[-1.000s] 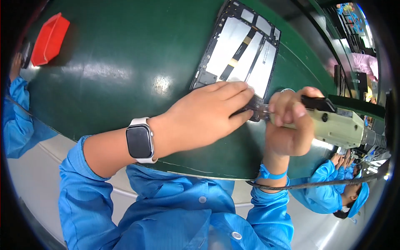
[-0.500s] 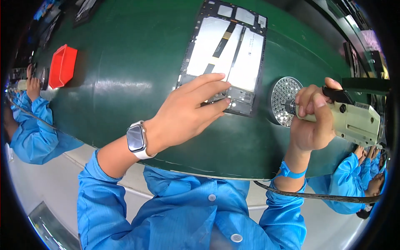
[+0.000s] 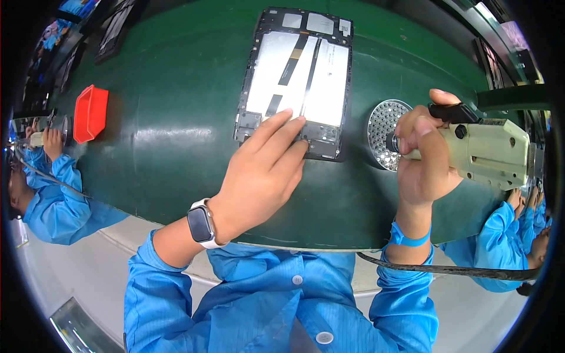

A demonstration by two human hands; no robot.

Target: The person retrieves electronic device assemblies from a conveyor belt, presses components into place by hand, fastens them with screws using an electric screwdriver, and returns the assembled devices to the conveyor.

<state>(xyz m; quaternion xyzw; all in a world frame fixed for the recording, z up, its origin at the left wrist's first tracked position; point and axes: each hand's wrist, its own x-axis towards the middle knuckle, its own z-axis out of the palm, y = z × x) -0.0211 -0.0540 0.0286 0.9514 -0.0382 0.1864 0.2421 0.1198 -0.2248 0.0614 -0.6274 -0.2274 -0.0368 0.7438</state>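
Note:
A tablet with its back cover off (image 3: 331, 82) lies on the green table, showing a silver battery and black ribbon cables. Across its lower end rests my left hand (image 3: 263, 165), palm down with fingers stretched out and nothing gripped. My right hand (image 3: 428, 147) is wrapped round a pale cream electric screwdriver (image 3: 493, 154) with a black lever on its upper side. The screwdriver's nose points left, over a round metal screw dish (image 3: 381, 120) pitted with many small holes. Its tip is too hidden to show whether it touches a screw.
A red plastic bin (image 3: 90, 115) stands on the table's left. The green table (image 3: 176, 165) curves along its near edge. A dark cable (image 3: 447, 270) runs right from near my right forearm. Co-workers in blue sleeves sit at far left (image 3: 56, 194) and far right (image 3: 497, 235).
The whole view has turned and shifted slightly, so the tablet, dish and screwdriver appear farther left. My left hand stays on the tablet; my right hand keeps the screwdriver at the dish.

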